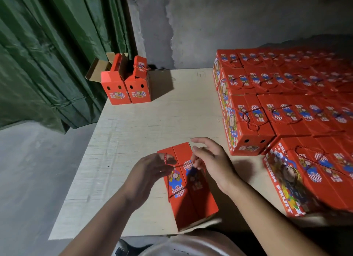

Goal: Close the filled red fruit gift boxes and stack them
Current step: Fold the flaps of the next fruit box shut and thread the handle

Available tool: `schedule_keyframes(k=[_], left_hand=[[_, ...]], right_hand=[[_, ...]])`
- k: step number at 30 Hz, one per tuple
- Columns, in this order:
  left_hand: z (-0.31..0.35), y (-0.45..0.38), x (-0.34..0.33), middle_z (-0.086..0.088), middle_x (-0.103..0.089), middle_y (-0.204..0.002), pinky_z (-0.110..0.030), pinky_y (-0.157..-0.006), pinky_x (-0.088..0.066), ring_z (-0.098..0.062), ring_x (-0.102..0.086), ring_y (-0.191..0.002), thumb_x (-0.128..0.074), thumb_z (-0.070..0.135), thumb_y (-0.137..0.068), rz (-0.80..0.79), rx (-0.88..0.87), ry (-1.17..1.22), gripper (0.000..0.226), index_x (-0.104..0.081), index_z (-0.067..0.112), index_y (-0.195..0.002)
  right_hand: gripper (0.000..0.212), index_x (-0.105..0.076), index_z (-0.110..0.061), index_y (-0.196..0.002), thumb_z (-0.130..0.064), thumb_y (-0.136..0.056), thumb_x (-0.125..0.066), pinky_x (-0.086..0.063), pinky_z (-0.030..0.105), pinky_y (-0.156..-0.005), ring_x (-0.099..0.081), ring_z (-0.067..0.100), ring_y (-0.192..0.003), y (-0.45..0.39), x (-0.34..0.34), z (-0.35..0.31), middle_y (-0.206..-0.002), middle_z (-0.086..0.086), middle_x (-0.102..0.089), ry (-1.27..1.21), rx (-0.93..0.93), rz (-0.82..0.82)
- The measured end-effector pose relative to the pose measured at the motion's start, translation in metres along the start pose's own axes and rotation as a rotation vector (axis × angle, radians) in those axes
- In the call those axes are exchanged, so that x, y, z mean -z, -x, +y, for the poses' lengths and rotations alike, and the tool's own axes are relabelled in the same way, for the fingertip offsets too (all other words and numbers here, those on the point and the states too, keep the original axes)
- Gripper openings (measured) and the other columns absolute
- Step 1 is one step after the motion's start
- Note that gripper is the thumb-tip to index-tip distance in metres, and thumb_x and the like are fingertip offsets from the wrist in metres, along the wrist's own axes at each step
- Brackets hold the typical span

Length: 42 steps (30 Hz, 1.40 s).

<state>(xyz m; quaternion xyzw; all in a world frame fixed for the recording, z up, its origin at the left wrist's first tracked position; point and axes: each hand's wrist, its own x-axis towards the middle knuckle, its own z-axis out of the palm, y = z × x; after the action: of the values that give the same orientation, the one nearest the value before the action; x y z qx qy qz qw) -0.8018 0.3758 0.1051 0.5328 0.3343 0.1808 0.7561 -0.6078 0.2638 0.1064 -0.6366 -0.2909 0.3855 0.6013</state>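
Note:
A red fruit gift box (193, 196) lies on the pale wooden board (145, 125) close to the near edge, its top flaps folded shut. My left hand (147, 171) pinches the red-and-white cord handle (165, 159) on the box's left flap. My right hand (212, 162) hovers over the right flap, thumb and lower fingers pinched at the cord there, index finger stretched out. A large stack of closed red boxes (286, 103) fills the right side.
Two more red boxes stand at the board's far left corner: one with open flaps (112, 83), one closed (139, 83). A green curtain (47, 55) hangs at the left and a grey wall (210, 26) runs behind. Grey floor (34, 179) lies left of the board.

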Motion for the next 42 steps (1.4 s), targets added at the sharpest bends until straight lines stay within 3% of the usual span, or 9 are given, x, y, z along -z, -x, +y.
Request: schedule_keyframes(k=[8,11,14,18,24,29,34,37,42], left_hand=[[0.012,-0.009,-0.03,-0.019,-0.07,-0.128,-0.051,-0.109,-0.053,-0.031,-0.063,-0.128,-0.044,0.013,-0.104,-0.06,-0.05,0.022,0.035,-0.074,0.001,-0.12],[0.017,-0.013,-0.04,-0.016,-0.073,-0.123,-0.053,-0.11,-0.051,-0.022,-0.068,-0.119,-0.045,0.014,-0.103,-0.06,-0.057,0.056,0.035,-0.074,-0.001,-0.116],[0.019,-0.016,-0.046,-0.015,-0.073,-0.119,-0.045,-0.106,-0.056,-0.02,-0.068,-0.11,-0.044,0.015,-0.102,-0.077,-0.051,-0.002,0.036,-0.077,0.008,-0.114],[0.024,-0.023,-0.048,-0.016,-0.072,-0.125,-0.033,-0.093,-0.058,-0.024,-0.065,-0.122,-0.044,0.012,-0.104,-0.069,-0.052,0.037,0.035,-0.076,0.006,-0.116],[0.021,-0.031,-0.055,-0.006,-0.074,-0.124,-0.047,-0.108,-0.053,-0.018,-0.065,-0.125,-0.046,0.018,-0.107,-0.104,-0.039,-0.068,0.033,-0.075,0.012,-0.119],[0.006,-0.037,-0.051,0.004,-0.077,-0.119,-0.041,-0.103,-0.056,-0.009,-0.069,-0.118,-0.06,0.028,-0.098,-0.094,0.059,-0.172,0.027,-0.077,0.02,-0.118],[-0.034,-0.038,-0.029,0.0,-0.077,-0.089,-0.032,-0.072,-0.053,-0.013,-0.068,-0.081,-0.061,0.036,-0.097,0.007,0.179,-0.524,0.026,-0.077,0.016,-0.092],[-0.061,-0.041,-0.023,-0.003,-0.077,-0.082,-0.027,-0.065,-0.05,-0.013,-0.065,-0.071,-0.055,0.044,-0.105,-0.089,0.411,-0.653,0.043,-0.077,0.007,-0.098],[-0.086,-0.044,-0.049,-0.01,-0.072,-0.121,-0.033,-0.076,-0.057,-0.019,-0.07,-0.095,-0.058,0.052,-0.103,-0.24,0.583,-0.6,0.033,-0.057,0.027,-0.124]], right_hand=[[0.039,-0.066,-0.037,-0.125,-0.05,-0.089,-0.072,-0.051,0.026,-0.071,-0.07,0.01,-0.073,-0.004,-0.019,-0.006,-0.074,0.003,-0.069,0.184,0.055,-0.038],[0.048,-0.062,-0.036,-0.132,-0.031,-0.084,-0.068,-0.042,0.018,-0.057,-0.057,0.002,-0.062,-0.007,-0.023,-0.008,-0.068,-0.007,-0.063,0.217,0.023,-0.081],[0.051,-0.063,-0.034,-0.131,-0.003,-0.089,-0.068,-0.045,0.022,-0.058,-0.061,0.01,-0.062,-0.009,-0.025,-0.011,-0.068,0.007,-0.066,0.192,0.036,-0.109],[0.045,-0.068,-0.029,-0.12,0.004,-0.092,-0.061,-0.046,0.02,-0.065,-0.061,0.01,-0.067,-0.011,-0.025,-0.018,-0.074,0.006,-0.068,0.147,0.034,-0.062],[0.041,-0.071,-0.023,-0.114,0.008,-0.091,-0.058,-0.045,0.017,-0.065,-0.062,0.005,-0.069,-0.012,-0.018,-0.024,-0.084,0.001,-0.07,0.055,0.021,0.054],[0.036,-0.075,-0.028,-0.109,-0.001,-0.087,-0.068,-0.043,0.019,-0.063,-0.054,0.005,-0.06,-0.008,0.001,-0.021,-0.069,-0.003,-0.061,0.041,0.035,0.126],[0.034,-0.075,-0.035,-0.111,-0.03,-0.077,-0.071,-0.054,0.054,-0.086,-0.062,0.019,-0.084,0.005,0.031,-0.016,-0.09,0.008,-0.064,0.112,0.013,0.161],[0.036,-0.075,-0.036,-0.113,-0.034,-0.077,-0.071,-0.057,0.049,-0.095,-0.069,0.019,-0.099,0.016,0.049,-0.011,-0.105,0.005,-0.071,0.134,0.014,0.196],[0.032,-0.077,-0.034,-0.11,-0.029,-0.079,-0.072,-0.057,0.039,-0.088,-0.068,0.005,-0.1,0.036,0.076,-0.002,-0.107,-0.003,-0.074,0.142,0.032,0.269]])
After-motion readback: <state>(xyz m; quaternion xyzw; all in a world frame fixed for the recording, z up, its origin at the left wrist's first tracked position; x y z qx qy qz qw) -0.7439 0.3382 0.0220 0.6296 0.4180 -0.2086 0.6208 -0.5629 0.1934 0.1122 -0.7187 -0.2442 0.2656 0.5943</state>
